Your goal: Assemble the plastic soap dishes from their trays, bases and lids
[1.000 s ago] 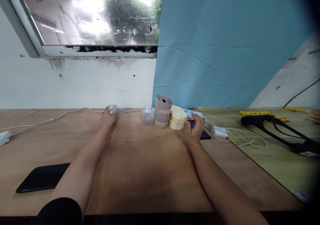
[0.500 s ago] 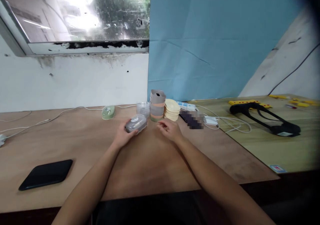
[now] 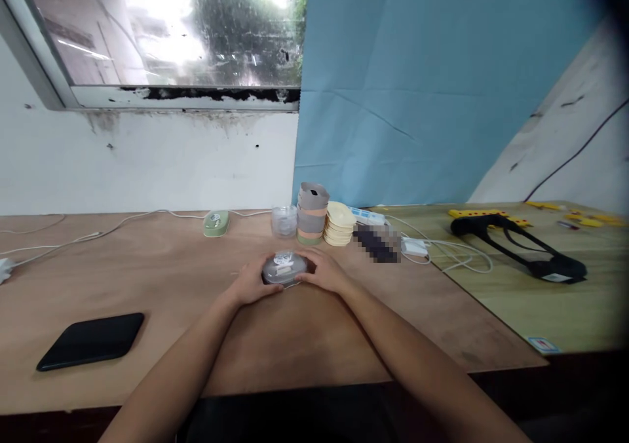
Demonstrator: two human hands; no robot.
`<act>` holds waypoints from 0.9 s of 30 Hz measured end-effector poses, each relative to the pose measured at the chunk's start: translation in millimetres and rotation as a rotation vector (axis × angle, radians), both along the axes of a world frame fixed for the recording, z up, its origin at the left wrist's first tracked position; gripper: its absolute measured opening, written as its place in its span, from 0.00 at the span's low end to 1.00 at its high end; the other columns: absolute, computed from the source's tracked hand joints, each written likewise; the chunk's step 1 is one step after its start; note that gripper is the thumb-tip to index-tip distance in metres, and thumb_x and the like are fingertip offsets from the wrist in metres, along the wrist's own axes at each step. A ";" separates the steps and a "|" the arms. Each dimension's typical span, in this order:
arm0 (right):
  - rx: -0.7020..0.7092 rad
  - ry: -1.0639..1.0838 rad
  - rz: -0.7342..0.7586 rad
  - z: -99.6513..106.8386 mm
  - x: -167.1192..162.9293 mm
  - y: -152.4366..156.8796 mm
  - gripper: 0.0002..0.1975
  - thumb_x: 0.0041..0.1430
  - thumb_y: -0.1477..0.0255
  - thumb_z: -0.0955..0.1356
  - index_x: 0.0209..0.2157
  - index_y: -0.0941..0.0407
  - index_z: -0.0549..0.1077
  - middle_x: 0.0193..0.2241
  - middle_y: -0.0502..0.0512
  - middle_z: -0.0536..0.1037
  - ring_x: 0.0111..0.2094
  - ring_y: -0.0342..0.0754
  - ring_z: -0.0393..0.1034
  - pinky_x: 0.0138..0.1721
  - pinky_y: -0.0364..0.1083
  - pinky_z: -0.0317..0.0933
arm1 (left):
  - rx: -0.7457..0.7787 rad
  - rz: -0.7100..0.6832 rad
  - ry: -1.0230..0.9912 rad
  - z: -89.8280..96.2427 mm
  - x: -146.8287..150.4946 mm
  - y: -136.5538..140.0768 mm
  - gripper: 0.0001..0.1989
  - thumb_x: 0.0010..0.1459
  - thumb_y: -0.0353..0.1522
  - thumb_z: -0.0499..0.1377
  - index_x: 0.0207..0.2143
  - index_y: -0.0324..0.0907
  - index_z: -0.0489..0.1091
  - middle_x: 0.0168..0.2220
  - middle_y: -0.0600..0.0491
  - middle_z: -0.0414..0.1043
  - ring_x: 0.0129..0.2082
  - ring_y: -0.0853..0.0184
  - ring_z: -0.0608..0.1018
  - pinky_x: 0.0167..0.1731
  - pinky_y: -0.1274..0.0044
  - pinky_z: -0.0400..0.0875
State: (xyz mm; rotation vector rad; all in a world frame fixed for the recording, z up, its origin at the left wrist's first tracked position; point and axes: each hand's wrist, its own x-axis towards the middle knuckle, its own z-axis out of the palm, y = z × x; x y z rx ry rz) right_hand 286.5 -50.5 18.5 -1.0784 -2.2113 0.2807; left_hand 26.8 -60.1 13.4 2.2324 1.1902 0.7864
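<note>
Behind the long wooden table (image 3: 147,279) a stained white wall carries a window (image 3: 162,30), with a blue sheet (image 3: 417,102) hanging to its right. On a lighter board at the far right lies a black strap (image 3: 521,253) with yellow pieces beyond it. A dark phone (image 3: 91,341) lies flat near the front left edge. Along the back stand a stack of coloured cups (image 3: 311,215), a pile of cream lids (image 3: 339,224) touching it, a clear cup (image 3: 284,221) and a green case (image 3: 216,223), with white cables (image 3: 442,253) trailing nearby. At the centre, resting on the table, sits the grey case (image 3: 284,268). The left hand (image 3: 250,284) and the right hand (image 3: 325,271) are closed around it from either side, fingers curled over its edges. Its lid looks shut, so by my reading opening it is not yet done.
</note>
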 end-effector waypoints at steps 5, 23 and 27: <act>0.071 0.068 -0.043 -3.4 4.2 4.5 0.29 0.50 0.55 0.71 0.52 0.53 0.70 0.49 0.59 0.74 0.50 0.53 0.68 0.52 0.53 0.62 | 0.036 -0.037 -0.005 -2.4 0.4 2.0 0.46 0.44 0.47 0.65 0.63 0.43 0.52 0.60 0.43 0.60 0.58 0.51 0.65 0.56 0.61 0.60; 0.271 0.228 -0.149 -8.9 6.0 4.2 0.17 0.60 0.60 0.65 0.46 0.54 0.74 0.37 0.56 0.79 0.35 0.48 0.74 0.39 0.47 0.67 | 0.154 -0.039 -0.015 1.4 2.5 4.6 0.22 0.58 0.43 0.55 0.51 0.43 0.68 0.52 0.46 0.68 0.50 0.58 0.71 0.52 0.68 0.64; 0.260 0.241 -0.255 -8.5 2.6 0.4 0.15 0.63 0.64 0.61 0.40 0.53 0.77 0.33 0.54 0.80 0.32 0.48 0.74 0.36 0.46 0.67 | 0.125 0.057 -0.044 2.7 2.9 5.4 0.20 0.63 0.43 0.46 0.40 0.43 0.73 0.42 0.48 0.73 0.43 0.62 0.74 0.46 0.70 0.66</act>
